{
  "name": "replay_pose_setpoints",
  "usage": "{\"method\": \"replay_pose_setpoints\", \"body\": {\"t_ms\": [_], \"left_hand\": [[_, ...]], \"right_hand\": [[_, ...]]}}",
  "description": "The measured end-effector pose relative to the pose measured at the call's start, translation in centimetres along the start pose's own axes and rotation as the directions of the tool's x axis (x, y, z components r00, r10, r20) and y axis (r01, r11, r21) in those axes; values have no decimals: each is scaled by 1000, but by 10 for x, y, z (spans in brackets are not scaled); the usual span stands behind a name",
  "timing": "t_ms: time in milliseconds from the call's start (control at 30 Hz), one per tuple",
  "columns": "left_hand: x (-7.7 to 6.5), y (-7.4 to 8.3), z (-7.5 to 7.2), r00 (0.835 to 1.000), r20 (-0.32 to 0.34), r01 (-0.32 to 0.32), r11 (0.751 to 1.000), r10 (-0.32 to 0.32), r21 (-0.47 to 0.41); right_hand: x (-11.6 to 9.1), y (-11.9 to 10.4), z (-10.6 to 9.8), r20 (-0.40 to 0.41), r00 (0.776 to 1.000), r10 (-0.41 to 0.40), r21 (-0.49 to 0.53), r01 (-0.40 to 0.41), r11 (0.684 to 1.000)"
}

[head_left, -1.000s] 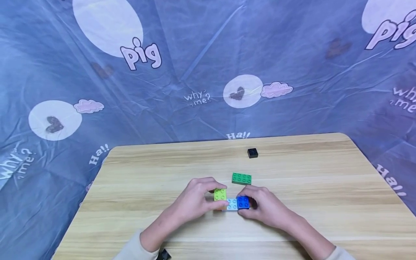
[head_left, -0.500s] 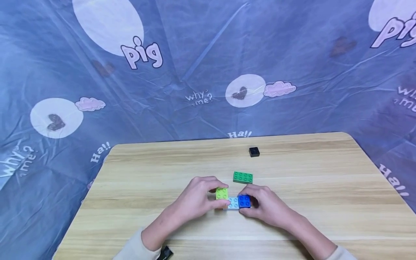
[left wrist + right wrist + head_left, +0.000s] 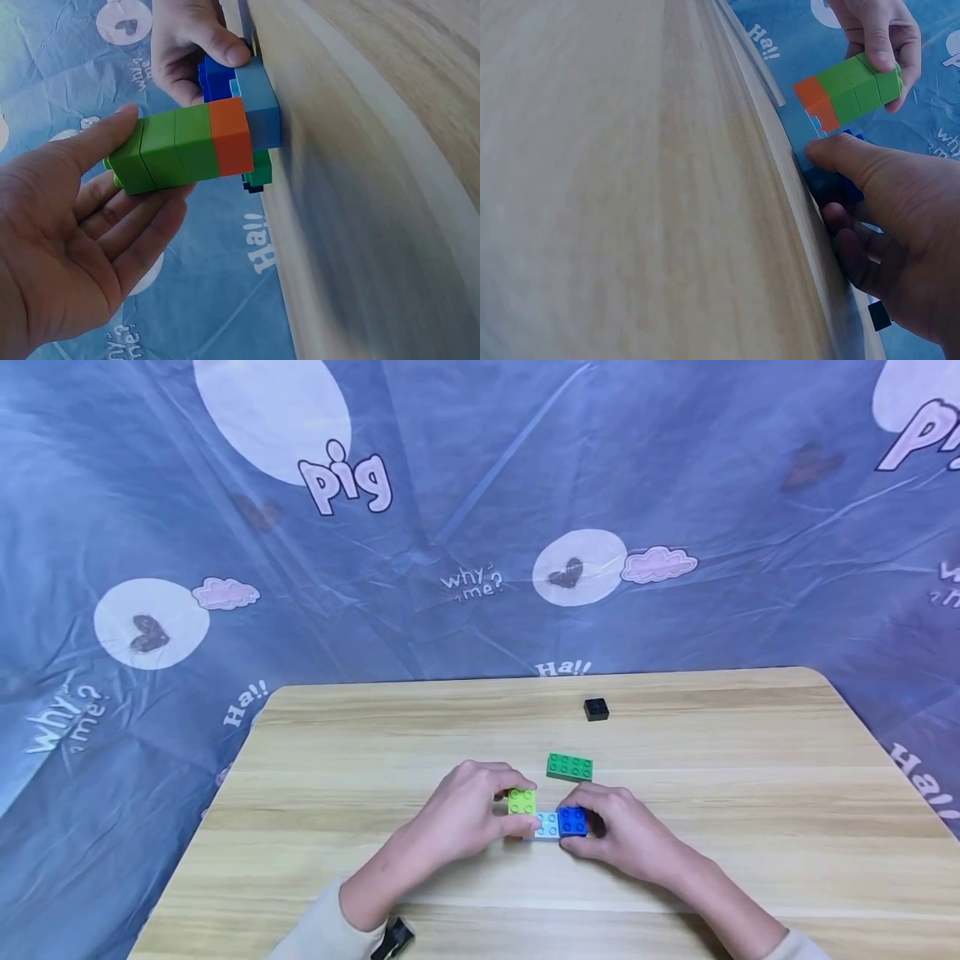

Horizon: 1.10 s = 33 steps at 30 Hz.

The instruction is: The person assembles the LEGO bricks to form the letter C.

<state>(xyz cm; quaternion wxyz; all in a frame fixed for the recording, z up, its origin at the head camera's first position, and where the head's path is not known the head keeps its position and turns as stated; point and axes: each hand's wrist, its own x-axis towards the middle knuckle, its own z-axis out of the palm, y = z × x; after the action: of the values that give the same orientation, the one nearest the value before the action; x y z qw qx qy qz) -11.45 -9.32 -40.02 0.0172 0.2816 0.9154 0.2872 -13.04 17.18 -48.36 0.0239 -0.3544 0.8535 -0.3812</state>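
My left hand pinches a stack of several lime green bricks between thumb and fingers. An orange brick forms the stack's lower end, right at one end of a light blue brick low on the table. On the other end of the light blue brick stands a dark blue brick. My right hand grips the light blue brick at that end, its thumb on the side and its fingers behind. From above, the lime stack hides the orange brick.
A green eight-stud brick lies just beyond the hands on the wooden table. Farther back sits a small black brick. A black object shows beside the left sleeve. Printed blue cloth hangs behind the table.
The head view has shifted, so the whole scene appears a little farther right. Both hands keep their grips, and the bricks stay in nearly the same arrangement.
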Motion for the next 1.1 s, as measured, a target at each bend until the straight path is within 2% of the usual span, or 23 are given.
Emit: {"method": "replay_pose_setpoints", "body": {"t_ms": [500,833,1000,1100], "left_hand": [[0,0,1,1000,0,8,997,-8,78],[-2,-5,3,1000,-13,3,1000,-2,28],[-2,-4,4,1000,3,13,1000,-13,27],[-2,-3,4,1000,-1,20,999,-20,27]], "right_hand": [[2,-1,1,1,1000,22,-6,-22,1000],[3,-6,-1,21,999,36,-28,-36,999],[4,-12,-20,122,991,60,-28,-57,998],[6,-11,-43,121,991,61,6,-62,998]]}}
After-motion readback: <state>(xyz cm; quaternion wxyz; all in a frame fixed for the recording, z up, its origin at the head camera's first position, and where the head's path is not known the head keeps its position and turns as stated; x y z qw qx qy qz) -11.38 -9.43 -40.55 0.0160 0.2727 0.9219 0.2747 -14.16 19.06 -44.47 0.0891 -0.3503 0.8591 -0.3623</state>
